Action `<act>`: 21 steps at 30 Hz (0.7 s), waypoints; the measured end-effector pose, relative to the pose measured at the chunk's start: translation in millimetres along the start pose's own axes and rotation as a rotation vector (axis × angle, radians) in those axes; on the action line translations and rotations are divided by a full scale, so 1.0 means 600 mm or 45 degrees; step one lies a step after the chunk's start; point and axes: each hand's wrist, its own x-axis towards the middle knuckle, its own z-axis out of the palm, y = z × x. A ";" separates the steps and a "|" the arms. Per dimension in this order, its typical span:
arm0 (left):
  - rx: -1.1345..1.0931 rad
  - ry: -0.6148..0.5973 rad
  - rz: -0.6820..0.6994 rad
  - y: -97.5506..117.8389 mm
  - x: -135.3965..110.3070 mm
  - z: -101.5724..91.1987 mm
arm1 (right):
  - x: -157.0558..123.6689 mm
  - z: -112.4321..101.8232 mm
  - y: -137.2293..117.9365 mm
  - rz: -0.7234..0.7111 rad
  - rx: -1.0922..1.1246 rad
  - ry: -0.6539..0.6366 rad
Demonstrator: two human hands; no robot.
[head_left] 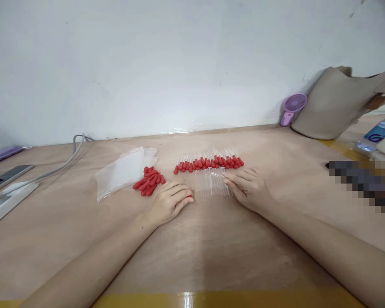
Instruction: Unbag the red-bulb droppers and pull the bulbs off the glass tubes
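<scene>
My left hand [170, 201] rests on the brown table [195, 248], fingers curled, pinching what looks like a small red rubber bulb at its fingertips. Just left of it lies a loose pile of red bulbs [149, 181]. My right hand [247, 186] lies on the table with its fingers closed on a clear glass tube [218, 175]. Between the hands is a row of bare clear tubes [208, 186]. Behind them lies a row of finished droppers with red bulbs [208, 162].
Clear plastic bags [123, 171] lie left of the bulbs. A grey cable [60, 164], a phone [6, 174] and a white box [3, 201] sit at far left. A purple hand fan [292, 107], beige bag [336, 102] and water bottle [380, 130] stand at right.
</scene>
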 end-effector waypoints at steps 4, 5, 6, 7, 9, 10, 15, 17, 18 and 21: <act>0.037 0.042 -0.038 -0.003 0.000 0.006 | 0.003 0.015 -0.005 0.101 -0.199 -0.045; 0.034 0.045 -0.050 -0.004 -0.001 0.008 | 0.004 0.018 -0.006 0.115 -0.207 -0.052; 0.029 0.046 -0.060 -0.005 -0.001 0.009 | 0.005 0.021 -0.007 0.132 -0.203 -0.053; 0.028 0.050 -0.070 -0.006 -0.002 0.010 | 0.006 0.024 -0.007 0.149 -0.192 -0.054; 0.039 0.061 -0.093 -0.006 -0.003 0.011 | 0.008 0.029 -0.006 0.186 -0.177 -0.052; 0.046 0.068 -0.112 -0.006 -0.003 0.012 | 0.009 0.031 -0.005 0.200 -0.178 -0.053; 0.011 0.062 -0.195 0.001 0.003 0.011 | 0.015 0.033 -0.009 0.198 -0.283 -0.085; 0.000 0.051 -0.190 0.004 0.006 0.009 | 0.018 0.031 -0.014 0.180 -0.361 -0.110; -0.005 0.051 -0.183 0.006 0.008 0.009 | 0.020 0.029 -0.017 0.176 -0.397 -0.126; -0.019 0.084 -0.153 0.008 0.011 0.006 | 0.023 0.025 -0.027 0.193 -0.463 -0.185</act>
